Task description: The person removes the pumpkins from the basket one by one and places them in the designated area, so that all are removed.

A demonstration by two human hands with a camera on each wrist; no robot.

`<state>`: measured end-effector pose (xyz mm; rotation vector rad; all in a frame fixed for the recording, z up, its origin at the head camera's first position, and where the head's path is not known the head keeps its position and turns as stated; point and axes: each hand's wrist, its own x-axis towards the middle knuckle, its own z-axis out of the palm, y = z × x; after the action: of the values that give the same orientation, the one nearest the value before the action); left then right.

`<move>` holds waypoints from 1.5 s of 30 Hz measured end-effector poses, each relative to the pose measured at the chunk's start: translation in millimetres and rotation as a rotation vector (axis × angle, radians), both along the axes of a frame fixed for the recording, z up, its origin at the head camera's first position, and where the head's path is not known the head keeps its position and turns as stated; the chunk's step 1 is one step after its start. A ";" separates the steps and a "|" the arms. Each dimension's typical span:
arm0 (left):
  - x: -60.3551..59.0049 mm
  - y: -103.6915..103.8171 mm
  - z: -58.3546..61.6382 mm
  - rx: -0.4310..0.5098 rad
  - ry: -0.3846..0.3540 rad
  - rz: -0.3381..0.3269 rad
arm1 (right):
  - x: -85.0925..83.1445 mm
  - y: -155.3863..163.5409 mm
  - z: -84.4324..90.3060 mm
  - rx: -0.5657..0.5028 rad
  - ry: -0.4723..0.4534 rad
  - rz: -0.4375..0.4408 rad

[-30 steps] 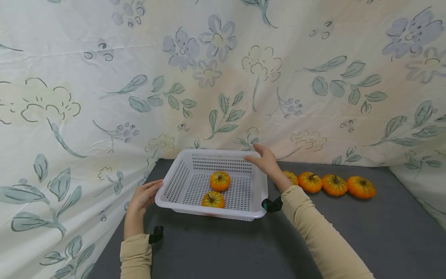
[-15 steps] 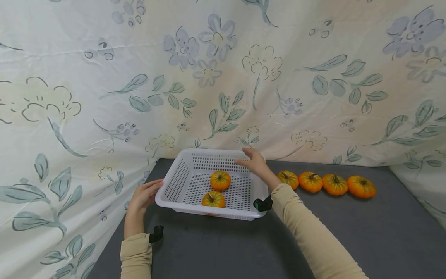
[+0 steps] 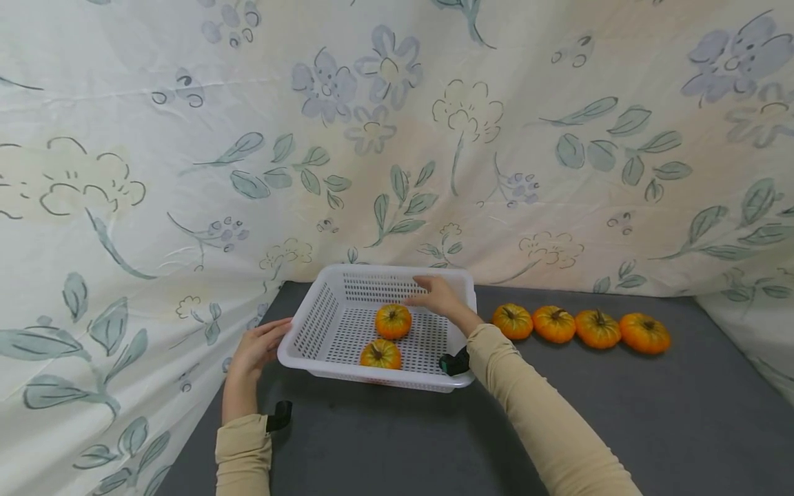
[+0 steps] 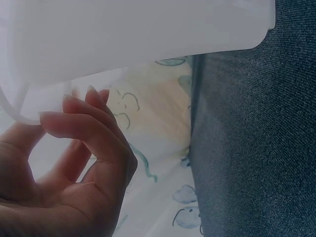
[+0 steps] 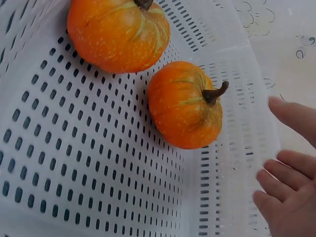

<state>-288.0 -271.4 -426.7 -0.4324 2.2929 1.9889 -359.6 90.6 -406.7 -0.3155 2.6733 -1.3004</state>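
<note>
A white plastic basket (image 3: pixel 384 377) with slotted walls stands on the dark table, holding two small orange pumpkins: a rear one (image 3: pixel 393 321) and a front one (image 3: pixel 380 354). At its left rim is my left hand (image 3: pixel 250 353); the left wrist view shows thumb and curled fingers pinching the basket's edge (image 4: pixel 37 116). My right hand (image 3: pixel 442 297) hovers over the basket's right half, thumb and fingers apart, holding nothing. From the right wrist, the hand (image 5: pixel 291 197) appears a short way from the nearer pumpkin (image 5: pixel 185 106), not touching it.
Several more pumpkins stand in a row right of the basket, from the nearest one (image 3: pixel 512 322) to the outermost one (image 3: pixel 645 333). A floral cloth (image 3: pixel 397 138) hangs behind the table (image 3: pixel 372 448) and along its left side.
My right hand has moved left from the basket's right back rim to above its inside, uncovering the nearest pumpkin in the row. The left hand and basket have stayed put.
</note>
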 end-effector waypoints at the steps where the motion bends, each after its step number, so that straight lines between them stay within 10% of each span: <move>1: 0.1 0.1 -0.1 0.004 0.000 -0.003 | -0.4 -1.5 -1.1 0.007 -0.009 0.024; 45: -0.4 -1.4 0.5 -0.029 -0.009 0.009 | -3.0 -20.6 -21.1 0.127 -0.086 0.330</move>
<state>-288.4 -272.8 -426.2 -0.4541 2.3217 1.9557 -362.5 70.0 -427.8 -0.6367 2.4830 -1.0185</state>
